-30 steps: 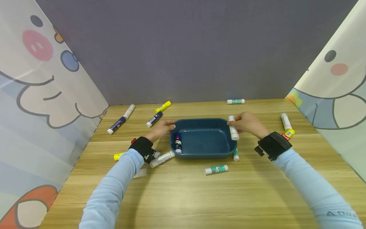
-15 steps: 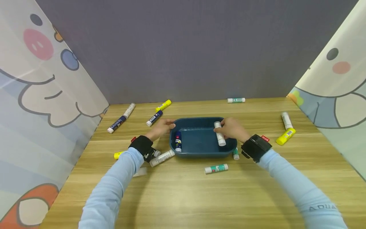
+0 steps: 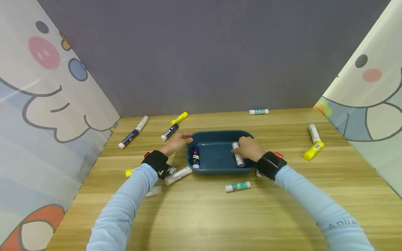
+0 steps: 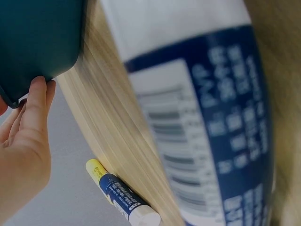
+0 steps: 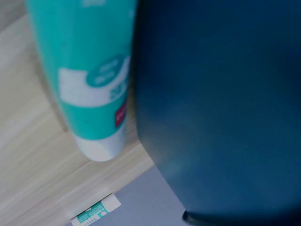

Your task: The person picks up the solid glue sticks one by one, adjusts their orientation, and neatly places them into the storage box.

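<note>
A dark blue plastic bin (image 3: 216,171) stands on the table. My left hand (image 3: 176,143) pinches its left rim, and in the left wrist view the fingers (image 4: 35,110) lie against the outer wall. Inside the bin, my right hand (image 3: 249,149) grips a white glue stick (image 3: 238,158), low near the floor at the right side. A navy glue stick (image 3: 196,157) lies along the bin's left inner wall. In the right wrist view the bin wall (image 5: 211,117) hides the right hand. A green-and-white glue stick (image 5: 94,89) lies beside that wall.
Around the bin lie more glue sticks: white (image 3: 178,175) and green (image 3: 237,187) in front, navy (image 3: 169,132) and yellow (image 3: 179,118) behind left, green (image 3: 258,112) at the back, yellow (image 3: 313,150) and white (image 3: 314,133) at right. A grey panel (image 3: 216,55) rises behind.
My right hand has carried the white glue stick leftward from the bin's right rim and down into the bin. My left hand has stayed at the left rim.
</note>
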### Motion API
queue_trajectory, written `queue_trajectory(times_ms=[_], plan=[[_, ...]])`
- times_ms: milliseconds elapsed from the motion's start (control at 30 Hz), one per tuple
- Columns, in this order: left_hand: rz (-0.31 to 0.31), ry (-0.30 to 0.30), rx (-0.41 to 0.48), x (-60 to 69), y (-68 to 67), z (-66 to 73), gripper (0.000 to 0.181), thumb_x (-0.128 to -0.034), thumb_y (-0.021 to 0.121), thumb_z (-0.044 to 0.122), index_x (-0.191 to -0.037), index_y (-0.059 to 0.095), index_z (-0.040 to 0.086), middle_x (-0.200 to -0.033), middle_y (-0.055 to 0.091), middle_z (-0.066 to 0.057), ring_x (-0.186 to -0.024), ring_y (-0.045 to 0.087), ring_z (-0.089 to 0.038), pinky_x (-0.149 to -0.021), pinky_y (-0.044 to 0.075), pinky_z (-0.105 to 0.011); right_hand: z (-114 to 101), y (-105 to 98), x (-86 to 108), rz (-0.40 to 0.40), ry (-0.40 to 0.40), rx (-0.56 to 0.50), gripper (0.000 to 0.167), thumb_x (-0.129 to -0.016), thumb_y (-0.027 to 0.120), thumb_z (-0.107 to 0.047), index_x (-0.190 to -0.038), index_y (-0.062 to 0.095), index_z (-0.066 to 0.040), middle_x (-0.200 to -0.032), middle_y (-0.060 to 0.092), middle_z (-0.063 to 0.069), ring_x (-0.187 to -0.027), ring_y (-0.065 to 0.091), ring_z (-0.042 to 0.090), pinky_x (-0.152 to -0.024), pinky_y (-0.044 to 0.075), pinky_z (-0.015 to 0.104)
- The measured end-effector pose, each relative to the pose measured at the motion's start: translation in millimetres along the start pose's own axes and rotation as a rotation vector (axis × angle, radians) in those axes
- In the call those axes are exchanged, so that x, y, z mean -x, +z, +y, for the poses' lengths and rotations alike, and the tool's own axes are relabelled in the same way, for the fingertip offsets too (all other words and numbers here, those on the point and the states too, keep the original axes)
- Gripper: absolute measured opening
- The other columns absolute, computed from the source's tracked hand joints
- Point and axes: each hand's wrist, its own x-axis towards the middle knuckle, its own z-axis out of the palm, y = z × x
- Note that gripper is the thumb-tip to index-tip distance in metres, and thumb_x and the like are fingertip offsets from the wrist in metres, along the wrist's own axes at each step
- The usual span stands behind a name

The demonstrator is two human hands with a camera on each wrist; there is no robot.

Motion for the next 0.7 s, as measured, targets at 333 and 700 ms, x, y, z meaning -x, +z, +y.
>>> queue_trajectory(times_ms=[333,700], plan=[[-0.009,0.014,-0.001,-0.4,-1.3,-0.2,0.043,-0.0957,0.046,0.011,-0.135,0.040,-0.004,-0.136,0.045,-0.023,-0.122,0.046,-0.034,-0.098,0.042,-0.044,-0.6,8.2,-4.8,0.026,-0.008,0.107,0.033,-0.082,0.067,-0.031,-0.083,0.060,0.002,-0.072,0.057,0.011,-0.058,0.054,0.020,-0.051,0.043,0.028],[-0.010,0.004,0.011,0.4,-0.8,-0.4,0.043,-0.0957,0.046,0.011,-0.135,0.040,-0.005,-0.136,0.044,-0.023,-0.122,0.046,-0.034,-0.098,0.042,-0.044,-1.1,7.8,-2.2,0.051,-0.030,0.120,0.039,-0.083,0.065,-0.036,-0.080,0.060,0.002,-0.069,0.056,0.011,-0.055,0.053,0.019,-0.048,0.040,0.025]])
